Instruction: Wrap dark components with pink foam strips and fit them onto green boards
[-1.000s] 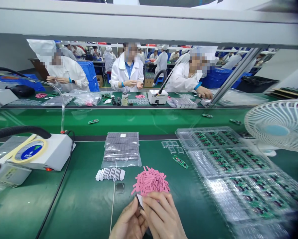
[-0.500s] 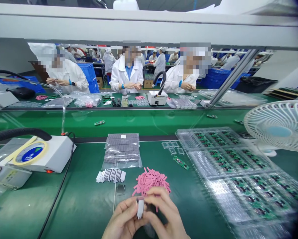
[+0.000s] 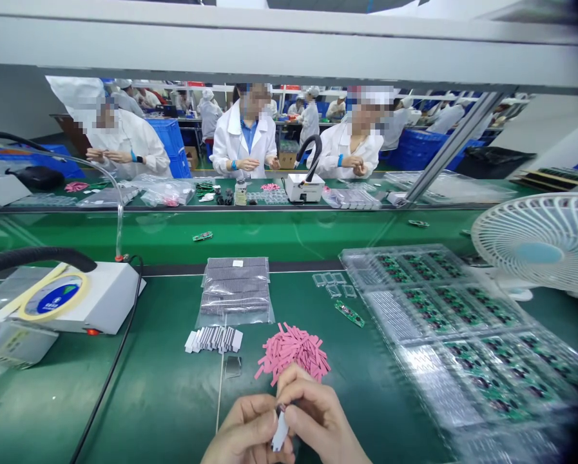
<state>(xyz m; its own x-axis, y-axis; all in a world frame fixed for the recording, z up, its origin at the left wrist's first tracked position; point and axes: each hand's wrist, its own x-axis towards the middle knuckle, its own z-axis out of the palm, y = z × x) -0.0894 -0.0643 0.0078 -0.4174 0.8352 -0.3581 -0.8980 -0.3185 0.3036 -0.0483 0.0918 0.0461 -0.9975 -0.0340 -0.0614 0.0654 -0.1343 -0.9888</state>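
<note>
**White-faced piece pinched in both hands above a green desk**

Through the head view I have my left hand (image 3: 247, 430) and right hand (image 3: 320, 419) closed together, fingertips gripping a small white-faced piece (image 3: 279, 430) with a dark upper end. They are at the near edge of the view, over the glossy green desk (image 3: 158, 393).

Just beyond them I see a loose heap of pink strips (image 3: 293, 351). Left of it lie a clear square piece (image 3: 232, 367) and an overlapping row of white pieces (image 3: 214, 339), with a clear bag of dark striped parts (image 3: 235, 293) behind. To the right are a lone green circuit board (image 3: 349, 314) and some clear little frames (image 3: 334, 278). Farther right, clear plastic trays (image 3: 390, 314) hold more boards, beside a white fan (image 3: 540, 251). On my left, a tape roll (image 3: 55, 296) leans on a white machine (image 3: 115, 299) with a red light.

Across the desk runs a green belt (image 3: 269, 232) carrying small boards. Past it, three people in white coats sit at another bench (image 3: 390, 182), and the room behind holds more white-coated workers and stacked blue crates (image 3: 167, 138).
</note>
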